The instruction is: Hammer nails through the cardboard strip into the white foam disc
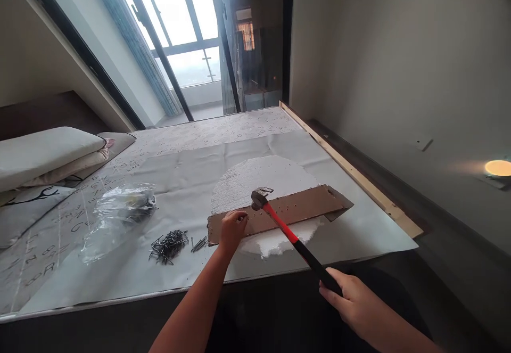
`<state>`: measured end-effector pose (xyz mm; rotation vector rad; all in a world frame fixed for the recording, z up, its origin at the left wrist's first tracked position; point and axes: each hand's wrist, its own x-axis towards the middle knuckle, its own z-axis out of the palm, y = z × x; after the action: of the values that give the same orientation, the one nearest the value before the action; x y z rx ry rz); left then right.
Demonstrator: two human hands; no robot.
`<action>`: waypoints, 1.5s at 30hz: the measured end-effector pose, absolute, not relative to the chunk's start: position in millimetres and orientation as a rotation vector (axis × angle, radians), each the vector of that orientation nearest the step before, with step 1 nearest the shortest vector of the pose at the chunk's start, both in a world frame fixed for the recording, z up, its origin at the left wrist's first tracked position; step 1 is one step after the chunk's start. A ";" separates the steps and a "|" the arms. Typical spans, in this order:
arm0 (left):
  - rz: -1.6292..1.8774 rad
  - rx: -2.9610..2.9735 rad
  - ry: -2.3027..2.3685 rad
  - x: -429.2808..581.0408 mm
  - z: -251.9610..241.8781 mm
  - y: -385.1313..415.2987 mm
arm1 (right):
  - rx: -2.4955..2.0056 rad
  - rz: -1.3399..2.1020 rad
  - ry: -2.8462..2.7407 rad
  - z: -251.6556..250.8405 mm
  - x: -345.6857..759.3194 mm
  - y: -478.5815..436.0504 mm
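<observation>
My right hand (pixel 346 295) is wrapped round the black grip of a claw hammer (pixel 285 229) with a red and black handle. The hammer's head hovers over a long brown board (pixel 305 204), just right of my left fingers. My left hand (pixel 232 229) rests at the board's left part, thumb and fingertips pinched together; whatever is between them is too small to make out. Several small nail heads or holes dot the board's middle. Beneath the board lies a rough white foam disc (pixel 255 177). Left of it are a few loose nails (pixel 199 244) and a heap of nails (pixel 169 246).
A grey-white sheet (pixel 175 182) covers much of the bed's surface. On the left sit a clear plastic bag (pixel 123 206) and stacked bedding (pixel 51 150). A wooden rail (pixel 351 172) runs along the right edge, near the wall. Glass doors stand at the back.
</observation>
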<state>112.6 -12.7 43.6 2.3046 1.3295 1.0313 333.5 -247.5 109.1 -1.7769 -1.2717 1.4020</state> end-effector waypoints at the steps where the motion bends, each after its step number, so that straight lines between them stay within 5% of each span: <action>1: 1.030 2.313 1.327 112.8 42.7 -12.5 | -1.783 1.417 -1.268 108.4 332.9 -248.0; 45: 1.026 2.173 1.313 108.9 17.8 -16.0 | -1.928 1.148 -1.541 119.9 307.8 -244.1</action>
<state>108.9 -16.0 17.8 2.1725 1.3132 1.0264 307.8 -244.1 119.9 -1.9275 -1.5412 1.1478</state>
